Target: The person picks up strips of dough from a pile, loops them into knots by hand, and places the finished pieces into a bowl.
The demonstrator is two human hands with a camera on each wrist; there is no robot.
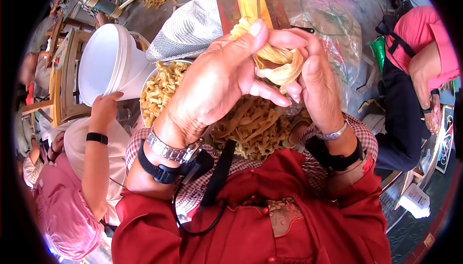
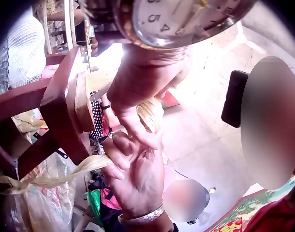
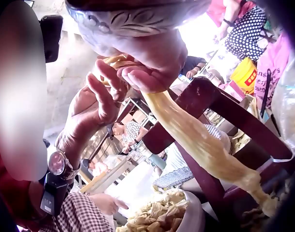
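Note:
A pale yellow, folded strip (image 1: pixel 279 66) is looped between both hands in the head view. My left hand (image 1: pixel 197 83), wearing a watch, grips its left side with thumb and fingers. On the other side my right hand (image 1: pixel 318 76), with a bracelet, curls its fingers round the loop. The strip's long tail (image 3: pixel 200 142) hangs from under my right hand (image 3: pixel 147 60) in the right wrist view, while my left hand (image 3: pixel 91 113) meets it. In the left wrist view a twisted length of strip (image 2: pixel 84 166) runs out of my right hand (image 2: pixel 140 181), touching my left hand (image 2: pixel 147 79).
Short knotted pieces (image 1: pixel 164 88) fill a bowl at the left; more pieces (image 1: pixel 255 124) lie below my hands. A red wooden stool (image 1: pixel 224 11) stands ahead, beside a mesh sack (image 1: pixel 185 30) and a clear plastic bag (image 1: pixel 333 27). Another person's hand (image 1: pixel 103 112) touches a white bucket (image 1: pixel 103 64).

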